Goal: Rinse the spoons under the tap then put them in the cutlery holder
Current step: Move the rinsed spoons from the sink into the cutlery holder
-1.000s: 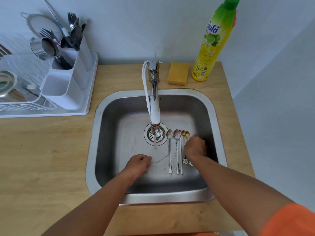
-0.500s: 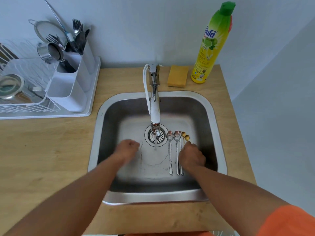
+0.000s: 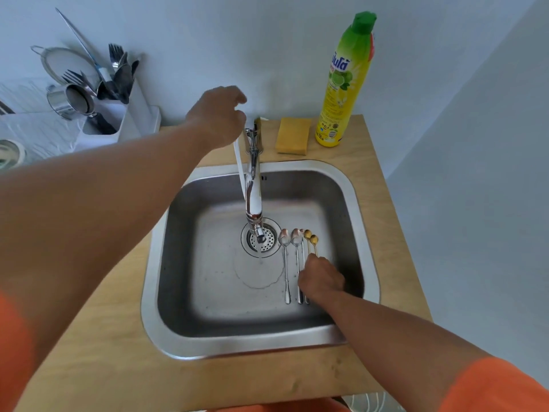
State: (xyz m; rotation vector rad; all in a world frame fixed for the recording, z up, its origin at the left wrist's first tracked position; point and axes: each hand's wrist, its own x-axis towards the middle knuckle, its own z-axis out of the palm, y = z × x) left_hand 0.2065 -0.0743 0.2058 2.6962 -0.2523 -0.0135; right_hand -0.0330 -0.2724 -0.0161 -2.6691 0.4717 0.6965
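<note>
While left hand (image 3: 218, 117) reaches tap (image 3: 252, 185), right hand (image 3: 322, 279) covers spoons (image 3: 297, 257).

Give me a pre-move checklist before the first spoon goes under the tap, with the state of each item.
1. Water running from the tap: ok, a thin stream falls beside the drain.
2. Left hand at the tap's top: ok; grip cannot tell.
3. Right hand on the spoons: ok, over their handles; which one it holds, cannot tell.
4. Spoons lifted: not ok, all lie on the sink floor.
5. Cutlery holder has room: cannot tell, partly hidden by the arm.
</note>
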